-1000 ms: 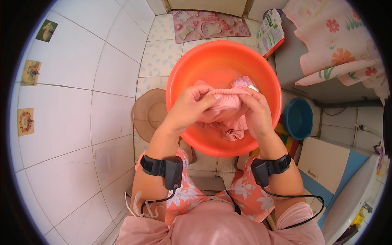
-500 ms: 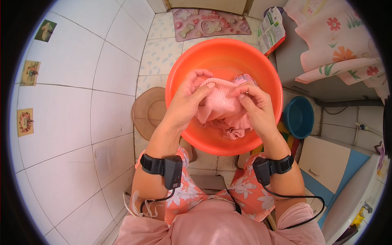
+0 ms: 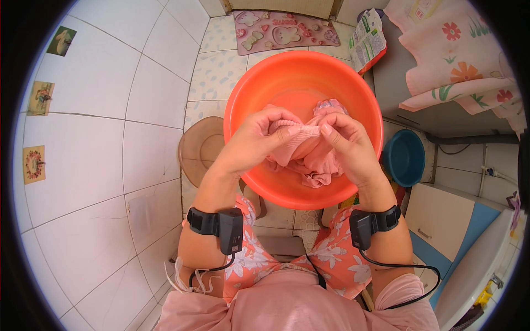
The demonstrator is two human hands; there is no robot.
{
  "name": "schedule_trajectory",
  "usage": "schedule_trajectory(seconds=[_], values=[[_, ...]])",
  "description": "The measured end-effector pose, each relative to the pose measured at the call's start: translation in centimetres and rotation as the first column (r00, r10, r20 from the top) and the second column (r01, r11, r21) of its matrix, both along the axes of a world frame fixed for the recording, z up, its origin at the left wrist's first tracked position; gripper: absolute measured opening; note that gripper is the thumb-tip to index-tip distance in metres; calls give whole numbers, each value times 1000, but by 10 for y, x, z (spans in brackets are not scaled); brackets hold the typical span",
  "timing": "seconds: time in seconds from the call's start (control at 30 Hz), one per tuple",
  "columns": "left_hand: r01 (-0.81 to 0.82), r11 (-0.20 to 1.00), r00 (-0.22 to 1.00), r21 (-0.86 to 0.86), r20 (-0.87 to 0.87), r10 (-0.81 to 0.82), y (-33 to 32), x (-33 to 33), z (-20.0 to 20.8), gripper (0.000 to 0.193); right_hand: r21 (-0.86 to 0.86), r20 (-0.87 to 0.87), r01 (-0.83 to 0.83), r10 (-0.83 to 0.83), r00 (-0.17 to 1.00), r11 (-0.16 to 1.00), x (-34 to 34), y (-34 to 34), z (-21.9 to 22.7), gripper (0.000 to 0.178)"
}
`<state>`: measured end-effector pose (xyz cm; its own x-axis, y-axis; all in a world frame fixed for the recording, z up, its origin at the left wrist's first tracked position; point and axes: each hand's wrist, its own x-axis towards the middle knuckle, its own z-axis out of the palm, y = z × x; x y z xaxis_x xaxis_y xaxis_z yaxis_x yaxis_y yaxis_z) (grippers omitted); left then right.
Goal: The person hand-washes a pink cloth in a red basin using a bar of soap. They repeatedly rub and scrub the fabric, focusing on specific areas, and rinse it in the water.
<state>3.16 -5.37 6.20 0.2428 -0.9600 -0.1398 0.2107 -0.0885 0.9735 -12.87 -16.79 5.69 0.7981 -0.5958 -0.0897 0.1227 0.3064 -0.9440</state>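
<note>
Change: both hands have drawn closer, stretching a ribbed edge of the pink garment (image 3: 309,151) between them.
Left hand (image 3: 251,144): pinching the edge.
Right hand (image 3: 349,146): pinching too.
Garment: bunched inside the orange basin (image 3: 243,105).
Technique: grip close together, rub over the basin.

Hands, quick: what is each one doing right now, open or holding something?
Left hand: closed, pinching the ribbed edge of the pink cloth over the orange basin.
Right hand: closed, gripping the same pink cloth.
</note>
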Motion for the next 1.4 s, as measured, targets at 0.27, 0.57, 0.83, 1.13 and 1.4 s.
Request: schedule_trajectory(seconds=[0.27,0.57,0.83,1.13,1.4], values=[[-20,988,858,150,-504,94,-8,-13,1,22,178,-44,-21,30,999,984,5,3,2,14],[-510,837,852,199,-12,523,-19,-48,-56,33,-254,-143,37,-75,987,967,33,38,-19,15],[-422,877,829,229,-294,476,-14,-43,-48,37,-359,-445,-27,-146,884,933,33,28,-41,16],[-498,777,781,384,-190,595,-16,10,-62,17,-803,-564,-411,-327,758,431,3,17,-27,25],[-600,791,351,118,928,127,-112,16,-120,17,-769,-455,-232,-256,853,596,-9,5,-5,21]])
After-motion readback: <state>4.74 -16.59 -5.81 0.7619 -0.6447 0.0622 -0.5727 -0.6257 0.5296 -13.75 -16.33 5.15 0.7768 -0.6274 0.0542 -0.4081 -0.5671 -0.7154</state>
